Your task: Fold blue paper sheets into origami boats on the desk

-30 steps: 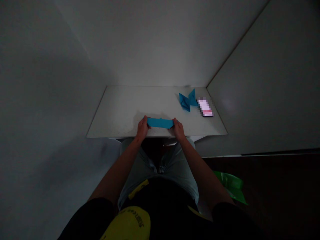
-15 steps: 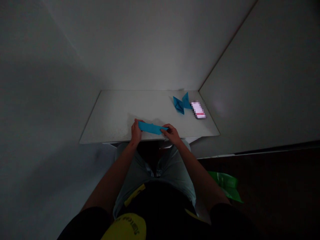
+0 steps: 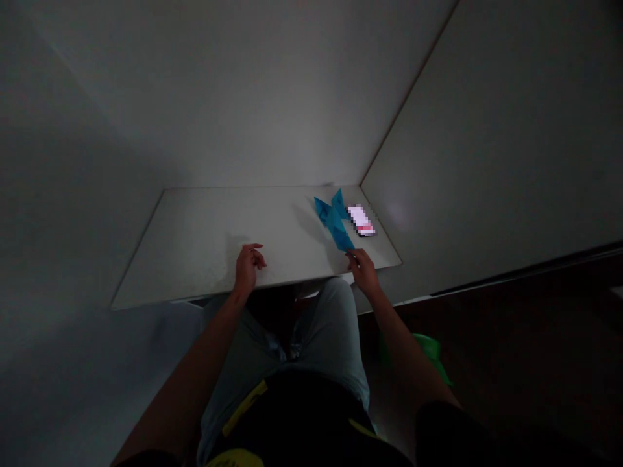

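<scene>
My right hand pinches the near end of a folded blue paper strip and holds it over the right part of the white table. The strip's far end reaches toward a blue folded paper figure lying near the back right corner. My left hand hovers over the table's front edge with its fingers loosely curled and nothing in them.
A phone with a lit screen lies beside the paper figure, next to the right wall. Walls close the table in at the back and right. A green object lies on the dark floor to my right.
My left hand has let go of the blue strip. My right hand has carried the strip from the front middle of the table to the right, near the paper figure. The view has shifted.
</scene>
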The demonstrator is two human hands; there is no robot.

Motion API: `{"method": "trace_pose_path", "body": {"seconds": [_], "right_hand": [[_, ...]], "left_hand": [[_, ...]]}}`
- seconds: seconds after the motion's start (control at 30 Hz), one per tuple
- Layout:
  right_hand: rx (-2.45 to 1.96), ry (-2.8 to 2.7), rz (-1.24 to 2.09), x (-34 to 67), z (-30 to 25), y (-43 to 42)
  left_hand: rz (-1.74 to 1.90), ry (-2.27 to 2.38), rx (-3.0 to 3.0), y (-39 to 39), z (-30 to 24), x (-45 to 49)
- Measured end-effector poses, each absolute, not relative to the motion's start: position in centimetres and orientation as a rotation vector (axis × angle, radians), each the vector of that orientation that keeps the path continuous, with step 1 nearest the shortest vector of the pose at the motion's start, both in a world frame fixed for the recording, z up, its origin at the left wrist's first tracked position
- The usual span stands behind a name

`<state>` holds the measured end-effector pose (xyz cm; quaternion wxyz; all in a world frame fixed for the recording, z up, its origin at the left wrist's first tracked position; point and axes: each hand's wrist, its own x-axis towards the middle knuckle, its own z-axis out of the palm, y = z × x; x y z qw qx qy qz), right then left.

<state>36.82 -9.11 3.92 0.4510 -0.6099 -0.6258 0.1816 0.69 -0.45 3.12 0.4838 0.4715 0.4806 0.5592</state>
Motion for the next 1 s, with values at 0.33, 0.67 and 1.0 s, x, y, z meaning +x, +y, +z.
{"method": "trace_pose_path", "body": {"seconds": [0.33,0.67,1.0], "right_hand": [[-1.806,-1.582,0.185,39.8,2.7,-5.0],[-1.759,-1.411,0.163,38.8,1.5,-6.6],[-1.398,-1.495,0.3,33.0,7.9,-11.4]], "left_hand": [[1.348,1.165,1.218,-1.0,3.9,0.8],[1.322,1.176,1.236,-1.0,4.0,1.0],[1.26,1.215,1.241,-1.1,4.1,1.3]]}}
